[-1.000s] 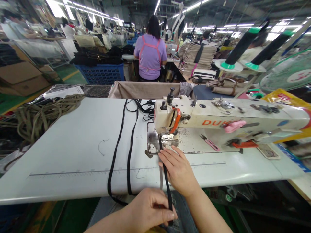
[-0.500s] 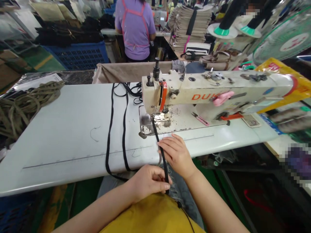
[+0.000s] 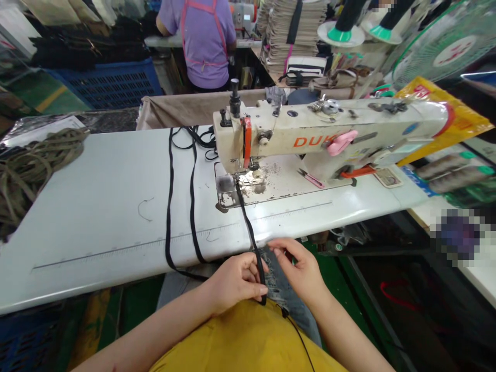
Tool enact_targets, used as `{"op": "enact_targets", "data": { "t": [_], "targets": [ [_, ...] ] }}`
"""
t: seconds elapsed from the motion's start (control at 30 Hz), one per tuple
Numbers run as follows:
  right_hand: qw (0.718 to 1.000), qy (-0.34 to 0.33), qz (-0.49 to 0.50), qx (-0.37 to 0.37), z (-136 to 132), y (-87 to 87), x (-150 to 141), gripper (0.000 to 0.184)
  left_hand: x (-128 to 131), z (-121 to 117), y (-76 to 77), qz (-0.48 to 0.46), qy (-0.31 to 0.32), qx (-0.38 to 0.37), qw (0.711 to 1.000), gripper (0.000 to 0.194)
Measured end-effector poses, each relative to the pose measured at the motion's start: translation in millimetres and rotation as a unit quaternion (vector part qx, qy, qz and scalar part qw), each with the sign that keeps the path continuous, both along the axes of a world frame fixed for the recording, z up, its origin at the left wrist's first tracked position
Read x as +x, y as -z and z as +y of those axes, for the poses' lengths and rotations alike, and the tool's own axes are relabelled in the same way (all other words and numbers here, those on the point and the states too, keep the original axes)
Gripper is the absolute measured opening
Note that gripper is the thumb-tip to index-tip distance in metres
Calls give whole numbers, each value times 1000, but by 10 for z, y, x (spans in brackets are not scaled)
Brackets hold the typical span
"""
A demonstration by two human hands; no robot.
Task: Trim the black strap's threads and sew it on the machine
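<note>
A narrow black strap (image 3: 248, 222) runs from under the presser foot of the white sewing machine (image 3: 333, 137) down over the table's front edge. My left hand (image 3: 236, 281) pinches this strap between thumb and fingers, close to my yellow top. Just right of the strap, my right hand (image 3: 300, 268) hovers above my lap with nothing in it, thumb and forefinger apart. More lengths of black strap (image 3: 192, 196) lie across the white table (image 3: 116, 191) on the left and hang over its edge; others bunch up behind the needle end.
Pink-handled thread snips (image 3: 311, 178) lie on the machine bed. Olive straps (image 3: 46, 170) are heaped at the table's left end. Behind stand a blue crate (image 3: 108, 82), a stack of beige pieces (image 3: 290, 31) and a person in purple (image 3: 205, 46). A fan (image 3: 445, 49) is at upper right.
My right hand has come off the strap, drawing back toward me and to the right. My left hand keeps its pinch. The whole view has shifted slightly.
</note>
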State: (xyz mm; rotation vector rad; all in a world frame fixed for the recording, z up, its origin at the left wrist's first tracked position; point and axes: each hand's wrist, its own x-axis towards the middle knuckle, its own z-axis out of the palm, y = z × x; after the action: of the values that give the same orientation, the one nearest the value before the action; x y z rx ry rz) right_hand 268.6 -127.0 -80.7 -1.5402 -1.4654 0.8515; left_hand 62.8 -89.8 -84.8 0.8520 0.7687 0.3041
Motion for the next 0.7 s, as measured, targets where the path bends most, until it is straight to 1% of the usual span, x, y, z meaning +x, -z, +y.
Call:
{"op": "enact_targets", "data": {
  "t": [0.03, 0.1, 0.17, 0.2, 0.27, 0.33, 0.37, 0.43, 0.53, 0.7],
  "targets": [
    [998, -14, 31, -50, -33, 6, 8, 18, 5, -7, 0, 1, -8, 2, 1000, 44],
    [985, -44, 90, -138, -86, 22, 19, 22, 12, -18, -1, 6, -24, 6, 1000, 57],
    [969, -58, 143, -192, -132, 38, 18, 29, 14, -26, -1, 12, -34, 6, 999, 72],
    [962, -59, 169, -205, -153, 45, 11, 32, 14, -29, 0, 15, -36, 6, 999, 78],
    [949, -66, 218, -219, -192, 55, -14, 40, 14, -34, 2, 20, -40, 5, 999, 86],
    [936, -72, 258, -228, -220, 63, -52, 47, 13, -38, 3, 23, -41, 9, 999, 91],
    [931, -72, 273, -233, -229, 66, -73, 49, 14, -39, 3, 25, -40, 12, 999, 92],
    [922, -65, 292, -245, -236, 69, -110, 47, 17, -42, 2, 31, -40, 15, 999, 94],
    [918, -53, 298, -256, -234, 72, -140, 42, 25, -48, -1, 32, -32, 14, 999, 95],
    [920, -48, 295, -253, -241, 71, -124, 45, 31, -64, -11, 14, -23, -4, 1000, 93]
  ]
}}
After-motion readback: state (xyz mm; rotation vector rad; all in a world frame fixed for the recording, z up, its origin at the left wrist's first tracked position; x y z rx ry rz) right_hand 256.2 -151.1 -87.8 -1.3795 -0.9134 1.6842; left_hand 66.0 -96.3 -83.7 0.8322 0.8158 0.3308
